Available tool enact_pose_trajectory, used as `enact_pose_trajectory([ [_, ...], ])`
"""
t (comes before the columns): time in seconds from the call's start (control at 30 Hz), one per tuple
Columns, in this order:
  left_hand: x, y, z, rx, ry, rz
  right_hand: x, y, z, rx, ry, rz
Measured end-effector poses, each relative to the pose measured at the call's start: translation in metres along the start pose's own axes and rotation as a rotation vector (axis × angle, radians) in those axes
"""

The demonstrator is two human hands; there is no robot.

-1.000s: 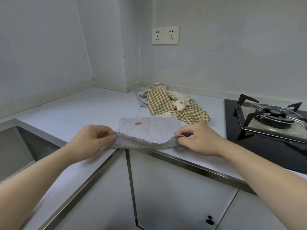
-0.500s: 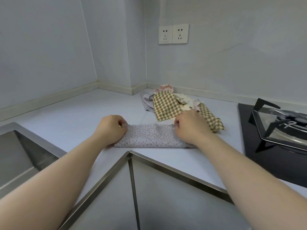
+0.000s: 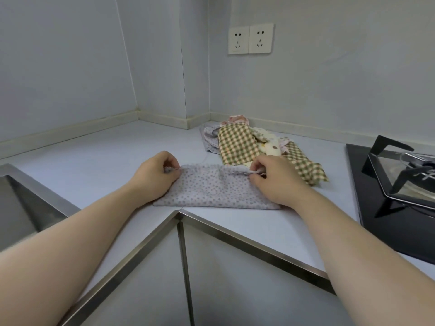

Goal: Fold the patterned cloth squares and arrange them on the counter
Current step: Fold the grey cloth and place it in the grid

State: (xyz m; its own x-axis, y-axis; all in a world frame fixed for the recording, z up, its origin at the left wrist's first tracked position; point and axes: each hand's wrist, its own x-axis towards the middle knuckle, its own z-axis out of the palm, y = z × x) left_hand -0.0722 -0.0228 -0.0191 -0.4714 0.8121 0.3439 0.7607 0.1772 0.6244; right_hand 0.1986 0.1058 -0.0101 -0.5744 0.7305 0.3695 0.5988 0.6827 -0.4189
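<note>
Where dotted cloth (image 3: 219, 191) lies folded on worktop (image 3: 94, 165), long axis left-right, left hand (image 3: 155, 176) and right hand (image 3: 276, 181) each pinch a far corner.

The left hand (image 3: 155, 177) covers the left end of the dotted cloth (image 3: 216, 191) and the right hand (image 3: 277, 180) covers its right end, so neither short edge shows. How many layers the cloth has cannot be told. In the pile (image 3: 270, 147) behind it, a checked cloth (image 3: 237, 147) hides most of the pieces underneath, and only their rims peek out. The stove (image 3: 400, 184) is cut off by the right edge and the sink (image 3: 21, 201) by the left.
</note>
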Motion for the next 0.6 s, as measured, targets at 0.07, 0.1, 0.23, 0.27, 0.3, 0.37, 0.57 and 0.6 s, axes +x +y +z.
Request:
enact_pose_trajectory([
  [0.07,-0.004,-0.001,-0.003,-0.073,0.034,0.019,-0.004,0.004,-0.003,0.22,0.028,0.036],
  [0.1,-0.005,-0.001,-0.004,-0.115,0.039,0.019,-0.006,0.006,-0.004,0.284,0.054,0.055],
  [0.23,-0.009,0.001,-0.011,-0.235,0.046,-0.025,-0.014,0.005,-0.009,0.398,0.108,0.099],
  [0.27,-0.009,0.001,-0.012,-0.258,0.047,-0.039,-0.015,0.004,-0.008,0.384,0.1,0.106],
  [0.3,-0.009,0.002,-0.013,-0.28,0.046,-0.054,-0.016,0.003,-0.008,0.37,0.096,0.119],
  [0.37,-0.009,0.0,-0.014,-0.317,0.029,-0.091,-0.018,0.003,-0.009,0.379,0.106,0.162],
  [0.57,-0.007,-0.003,-0.017,-0.428,-0.046,-0.105,-0.014,0.008,-0.01,0.42,0.146,0.217],
  [0.6,-0.006,-0.003,-0.016,-0.417,-0.038,-0.101,-0.014,0.008,-0.01,0.413,0.153,0.217],
])
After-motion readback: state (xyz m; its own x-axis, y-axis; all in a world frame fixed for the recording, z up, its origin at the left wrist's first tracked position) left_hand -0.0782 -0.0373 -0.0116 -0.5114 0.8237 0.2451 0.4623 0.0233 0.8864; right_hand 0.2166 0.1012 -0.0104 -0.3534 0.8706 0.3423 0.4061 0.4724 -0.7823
